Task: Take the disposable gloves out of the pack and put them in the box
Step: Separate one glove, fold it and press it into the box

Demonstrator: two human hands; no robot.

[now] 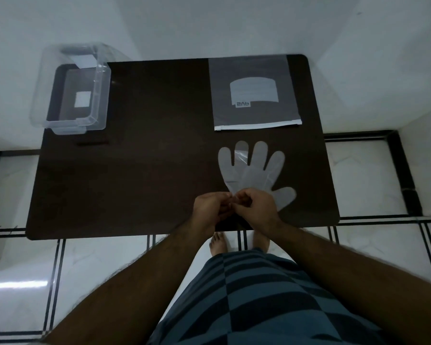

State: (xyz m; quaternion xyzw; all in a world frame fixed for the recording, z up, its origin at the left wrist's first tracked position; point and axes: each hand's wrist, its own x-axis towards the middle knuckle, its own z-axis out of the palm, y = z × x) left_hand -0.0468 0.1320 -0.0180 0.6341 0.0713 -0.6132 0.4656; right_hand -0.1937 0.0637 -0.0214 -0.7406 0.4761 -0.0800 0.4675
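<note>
A translucent disposable glove [253, 170] lies flat on the dark table [147, 170], fingers pointing away from me. My left hand [210, 210] and my right hand [255, 205] meet at its cuff end, both pinching the thin plastic there. The grey plastic pack [255, 93] with a pale label lies flat beyond the glove at the table's far right. The clear plastic box [71, 92] stands open at the far left corner, partly over the table's edge; I see nothing inside it but a white label.
The table stands on a white tiled floor [97, 257] with black lines. My feet [219, 245] show under the near table edge, and striped shorts [259, 300] fill the bottom of the view.
</note>
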